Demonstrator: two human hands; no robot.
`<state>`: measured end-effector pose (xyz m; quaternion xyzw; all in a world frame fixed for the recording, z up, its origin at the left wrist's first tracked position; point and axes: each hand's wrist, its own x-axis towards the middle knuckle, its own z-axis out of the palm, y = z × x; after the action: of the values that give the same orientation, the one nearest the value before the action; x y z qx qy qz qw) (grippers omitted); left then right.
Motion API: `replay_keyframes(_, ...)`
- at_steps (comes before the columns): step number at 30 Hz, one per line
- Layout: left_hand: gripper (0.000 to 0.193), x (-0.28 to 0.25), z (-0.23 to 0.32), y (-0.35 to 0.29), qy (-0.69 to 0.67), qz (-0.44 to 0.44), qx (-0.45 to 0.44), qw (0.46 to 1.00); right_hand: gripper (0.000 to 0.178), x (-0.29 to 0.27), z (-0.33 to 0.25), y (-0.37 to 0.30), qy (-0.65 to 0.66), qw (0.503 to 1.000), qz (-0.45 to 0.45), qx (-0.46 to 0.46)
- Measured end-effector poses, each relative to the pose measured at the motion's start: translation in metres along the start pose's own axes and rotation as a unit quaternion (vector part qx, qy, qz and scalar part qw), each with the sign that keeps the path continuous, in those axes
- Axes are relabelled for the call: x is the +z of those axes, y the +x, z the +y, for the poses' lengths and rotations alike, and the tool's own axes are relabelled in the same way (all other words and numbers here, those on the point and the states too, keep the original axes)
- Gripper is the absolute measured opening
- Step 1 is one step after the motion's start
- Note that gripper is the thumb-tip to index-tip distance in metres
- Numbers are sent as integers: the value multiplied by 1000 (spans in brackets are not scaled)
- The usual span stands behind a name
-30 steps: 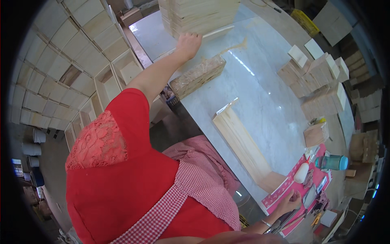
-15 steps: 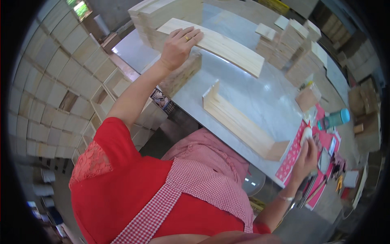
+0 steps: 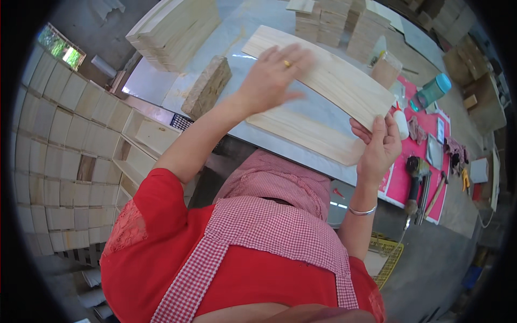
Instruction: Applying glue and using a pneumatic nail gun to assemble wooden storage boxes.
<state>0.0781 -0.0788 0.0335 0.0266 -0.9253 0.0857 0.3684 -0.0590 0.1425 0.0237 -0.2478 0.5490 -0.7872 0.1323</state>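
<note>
A long pale wooden board (image 3: pixel 328 70) is held tilted above the table, its right end pinched between the thumb and fingers of my right hand (image 3: pixel 379 145). Over the board's left part is my left hand (image 3: pixel 277 75), blurred by motion, its fingers stretched and thumb apart; it grips nothing that I can see. Below the board, a second wooden piece (image 3: pixel 307 134) lies along the table's near edge, partly hidden by the board and my hands. Just beside my right fingers is a white glue bottle (image 3: pixel 400 125) with a red tip.
A thick wooden block (image 3: pixel 207 86) and a stack of boards (image 3: pixel 172 35) occupy the table's left. Small wooden pieces (image 3: pixel 366 35) are piled at the back. On the right, a pink mat (image 3: pixel 401 185) bears a teal bottle (image 3: pixel 431 91), a power tool (image 3: pixel 413 183) and a hammer (image 3: pixel 437 194).
My right hand has left the glue bottle and taken the board's right end. The board has come nearer and to the right. My left hand has loosened from it. The view has shifted.
</note>
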Motion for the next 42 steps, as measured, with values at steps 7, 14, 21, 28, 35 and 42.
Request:
replay_keyframes(7, 83, 5, 57, 60, -207, -111, 78, 969, 31, 7, 13, -22, 12, 1000, 2, 17)
replay_keyframes(14, 87, 12, 72, 70, -256, -153, 92, 950, 31, 3, 8, -33, 36, 999, 8, 20)
replay_keyframes(21, 86, 8, 82, 74, -271, -212, 65, 937, 30, -10, 12, -41, 53, 997, -7, 53)
replay_keyframes(28, 83, 9, 70, 70, -251, -245, -5, 936, 62, -106, 4, -33, -180, 983, -46, 0)
replay_keyframes(35, 91, 26, 78, 65, -293, -286, -32, 912, 100, -121, 53, -7, -262, 938, -209, 92)
replay_keyframes(42, 91, 16, 48, 98, -328, -346, -76, 876, 92, -132, 22, -12, -296, 944, -141, -40)
